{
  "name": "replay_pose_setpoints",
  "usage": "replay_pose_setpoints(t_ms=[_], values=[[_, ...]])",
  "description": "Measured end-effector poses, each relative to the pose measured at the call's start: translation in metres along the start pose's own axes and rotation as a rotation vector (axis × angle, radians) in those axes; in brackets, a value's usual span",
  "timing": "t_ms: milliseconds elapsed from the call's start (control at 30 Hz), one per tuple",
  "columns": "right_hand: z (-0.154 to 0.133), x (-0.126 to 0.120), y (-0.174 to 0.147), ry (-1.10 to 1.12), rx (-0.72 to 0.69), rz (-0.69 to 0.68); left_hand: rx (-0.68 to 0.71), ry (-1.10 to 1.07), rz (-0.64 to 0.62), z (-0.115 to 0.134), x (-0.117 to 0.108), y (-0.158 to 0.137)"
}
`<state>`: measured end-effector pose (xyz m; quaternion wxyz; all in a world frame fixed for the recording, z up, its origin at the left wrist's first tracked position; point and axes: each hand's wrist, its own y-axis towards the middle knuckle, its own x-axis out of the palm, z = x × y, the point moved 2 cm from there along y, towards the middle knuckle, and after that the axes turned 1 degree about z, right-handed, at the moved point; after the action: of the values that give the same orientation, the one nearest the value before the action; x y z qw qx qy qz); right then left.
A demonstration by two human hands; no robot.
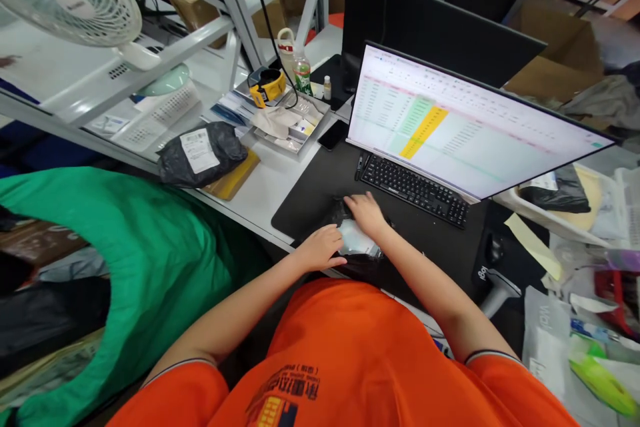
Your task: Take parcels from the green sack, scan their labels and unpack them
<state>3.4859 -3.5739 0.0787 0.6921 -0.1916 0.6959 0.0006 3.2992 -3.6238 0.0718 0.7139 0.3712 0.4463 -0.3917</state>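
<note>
A black plastic parcel (356, 237) with a pale label or sheet on top lies at the near edge of the black desk mat. My left hand (323, 248) is at its left side, fingers bent against the plastic and thumb low along the near side. Reaching across from the right, my right hand (367, 215) grips the far part of the parcel, where some black film bunches up beside the fingertips. Both forearms partly hide the parcel's edges.
Beyond the mat are a keyboard (414, 188) and a lit monitor (465, 123). To the right lie a mouse (495, 248) and a scanner (500, 292). Another black parcel (203, 155) sits at the left table edge, above an open green sack (165, 247). A fan (70, 0) stands upper left.
</note>
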Motion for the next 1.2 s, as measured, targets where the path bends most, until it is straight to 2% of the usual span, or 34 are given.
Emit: replay_pose_setpoints(t_ms=[67, 100, 300, 467, 600, 733, 867, 933, 1000, 1067, 1133, 1200], values=[[-0.023, 0.001, 0.018, -0.004, -0.117, -0.04, 0.025, -0.017, -0.014, -0.002, 0.004, 0.001], [-0.032, 0.003, 0.027, -0.008, -0.132, -0.064, 0.024, -0.033, -0.012, -0.003, 0.006, 0.002], [-0.044, 0.008, 0.075, 0.004, -0.003, -0.185, -0.157, -0.024, 0.119, 0.0, 0.004, 0.003], [-0.031, 0.002, 0.096, 0.026, 0.141, -0.276, -0.166, -0.039, 0.094, 0.021, -0.01, -0.012], [-0.01, -0.003, 0.096, 0.053, 0.244, -0.246, -0.094, -0.099, 0.062, 0.038, -0.015, -0.034], [0.017, -0.009, 0.084, 0.11, 0.188, -0.151, -0.12, -0.187, 0.057, 0.027, -0.006, -0.05], [0.041, -0.016, 0.055, 0.201, 0.09, -0.108, -0.346, -0.215, 0.053, 0.01, 0.007, -0.05], [0.04, -0.017, 0.031, 0.246, 0.055, -0.054, -0.515, -0.2, 0.137, 0.006, 0.009, -0.045], [0.027, -0.012, 0.006, 0.287, 0.031, -0.008, -0.684, -0.165, 0.25, 0.004, 0.009, -0.037], [0.005, -0.001, -0.012, 0.316, 0.029, -0.008, -0.824, -0.142, 0.282, -0.003, 0.008, -0.027], [-0.016, 0.013, -0.017, 0.326, 0.059, -0.01, -0.986, -0.217, 0.21, -0.014, 0.01, -0.019], [-0.029, 0.023, -0.008, 0.336, 0.096, -0.003, -1.148, -0.408, 0.107, -0.027, 0.016, -0.018]])
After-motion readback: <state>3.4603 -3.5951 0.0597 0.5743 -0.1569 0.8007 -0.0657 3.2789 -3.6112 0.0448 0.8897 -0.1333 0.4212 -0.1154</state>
